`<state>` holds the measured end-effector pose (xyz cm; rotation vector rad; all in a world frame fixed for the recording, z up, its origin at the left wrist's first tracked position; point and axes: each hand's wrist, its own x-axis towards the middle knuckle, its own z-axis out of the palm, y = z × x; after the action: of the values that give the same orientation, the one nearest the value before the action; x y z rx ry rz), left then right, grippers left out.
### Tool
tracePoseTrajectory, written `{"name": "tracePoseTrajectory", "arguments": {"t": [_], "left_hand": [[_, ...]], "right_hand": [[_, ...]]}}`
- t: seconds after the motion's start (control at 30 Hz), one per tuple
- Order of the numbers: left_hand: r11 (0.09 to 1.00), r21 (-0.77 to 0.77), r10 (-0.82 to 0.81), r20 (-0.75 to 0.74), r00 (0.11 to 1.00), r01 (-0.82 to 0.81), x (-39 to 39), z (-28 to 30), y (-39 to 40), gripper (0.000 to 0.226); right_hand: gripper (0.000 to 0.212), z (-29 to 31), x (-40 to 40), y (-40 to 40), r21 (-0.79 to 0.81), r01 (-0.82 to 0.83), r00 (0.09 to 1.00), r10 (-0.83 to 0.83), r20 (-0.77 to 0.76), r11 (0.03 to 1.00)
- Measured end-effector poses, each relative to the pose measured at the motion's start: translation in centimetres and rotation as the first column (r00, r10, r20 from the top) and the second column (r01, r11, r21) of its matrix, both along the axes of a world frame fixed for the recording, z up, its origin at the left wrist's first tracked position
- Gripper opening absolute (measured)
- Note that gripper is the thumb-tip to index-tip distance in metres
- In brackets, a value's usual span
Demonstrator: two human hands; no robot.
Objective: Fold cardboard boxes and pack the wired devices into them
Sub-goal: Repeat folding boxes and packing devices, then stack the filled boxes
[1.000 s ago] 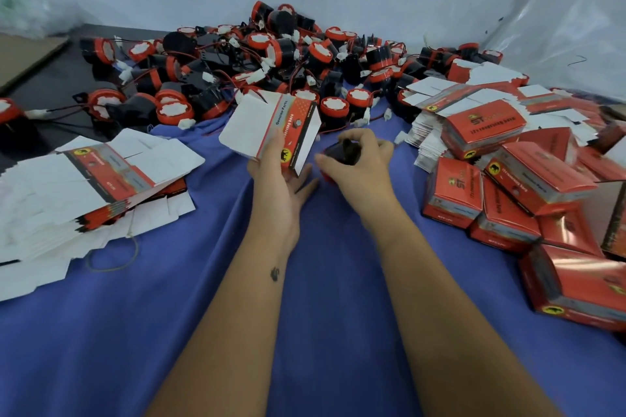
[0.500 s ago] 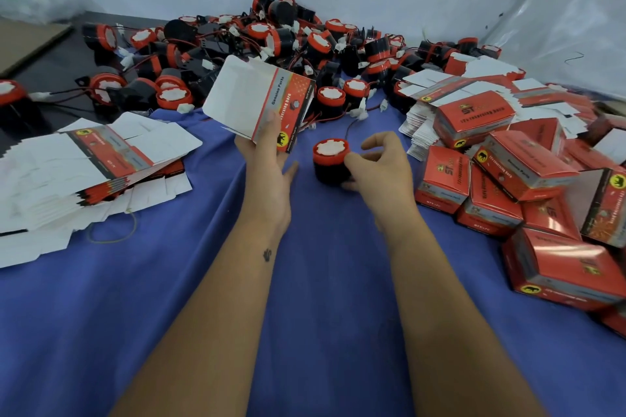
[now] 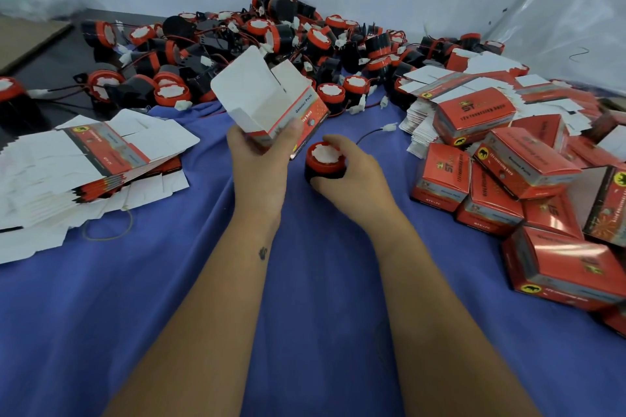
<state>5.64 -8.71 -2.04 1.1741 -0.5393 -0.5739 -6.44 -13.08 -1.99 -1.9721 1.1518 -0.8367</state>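
My left hand (image 3: 259, 159) holds a box (image 3: 271, 101) lifted off the blue cloth (image 3: 203, 315), fingers curled round its lower end, thumb on the near white face. The box is half formed, tilted away to the left, its white flaps standing open at the top and its red printed side turned to the right.

My right hand (image 3: 352, 176) grips a device (image 3: 325, 161) just right of the box, thumb at its near black side, fingers wrapped over the far side. The device sits upright at the cloth, red rim and white face up. I cannot tell whether its base touches the cloth. Its wire (image 3: 372, 134) trails away behind my fingers to a white plug (image 3: 389, 128) lying on the cloth. Box and device are close, the box's lower right corner just beside the device's rim, the device still outside the box.

A heap of devices (image 3: 288, 44) lies beyond both hands. Flat boxes (image 3: 95, 152) are stacked to the left; packed boxes (image 3: 508, 179) are piled to the right.
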Motion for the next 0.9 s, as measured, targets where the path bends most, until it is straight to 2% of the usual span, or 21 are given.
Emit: {"name": "tracePoseTrajectory", "arguments": {"t": [0.1, 0.17, 0.23, 0.33, 0.4, 0.5, 0.77, 0.9], "left_hand": [[0.992, 0.056, 0.1, 0.146, 0.984, -0.11, 0.6, -0.2, 0.2, 0.055], [0.986, 0.112, 0.091, 0.242, 0.966, -0.12, 0.8, -0.4, 0.4, 0.06], [0.98, 0.178, 0.019, 0.34, 0.94, -0.084, 0.6, -0.5, 0.6, 0.06], [0.969, 0.248, -0.12, 0.413, 0.903, 0.015, 0.1, -0.6, 0.8, 0.052], [0.96, 0.275, -0.182, 0.452, 0.873, 0.058, 0.0, -0.8, 0.8, 0.05], [0.946, 0.317, -0.225, 0.489, 0.843, 0.069, 0.1, -0.9, 0.7, 0.053], [0.941, 0.328, -0.254, 0.516, 0.818, 0.085, 0.5, -0.9, 0.7, 0.054], [0.949, 0.306, -0.233, 0.499, 0.835, 0.082, 0.2, -0.7, 0.7, 0.051]], "right_hand": [[0.048, 0.4, 0.4, 0.6, -0.091, 0.163, 0.965, -0.14, 0.221, 0.982], [0.052, 1.0, 0.4, 1.0, -0.148, 0.272, 0.888, -0.189, 0.419, 0.951], [0.06, 1.4, 0.3, 1.2, -0.317, 0.342, 0.864, -0.163, 0.476, 0.885], [0.064, 1.6, 0.2, 1.4, -0.555, 0.313, 0.925, -0.115, 0.362, 0.77], [0.065, 1.5, 0.5, 1.7, -0.6, 0.195, 0.973, -0.078, 0.215, 0.776], [0.061, 1.2, 0.9, 1.8, -0.564, 0.083, 0.996, -0.06, 0.059, 0.821], [0.042, 0.8, 0.7, 1.5, -0.528, 0.028, 0.999, -0.037, -0.005, 0.849], [0.031, 0.4, 0.4, 1.0, -0.519, 0.006, 0.987, -0.088, -0.132, 0.855]]}}
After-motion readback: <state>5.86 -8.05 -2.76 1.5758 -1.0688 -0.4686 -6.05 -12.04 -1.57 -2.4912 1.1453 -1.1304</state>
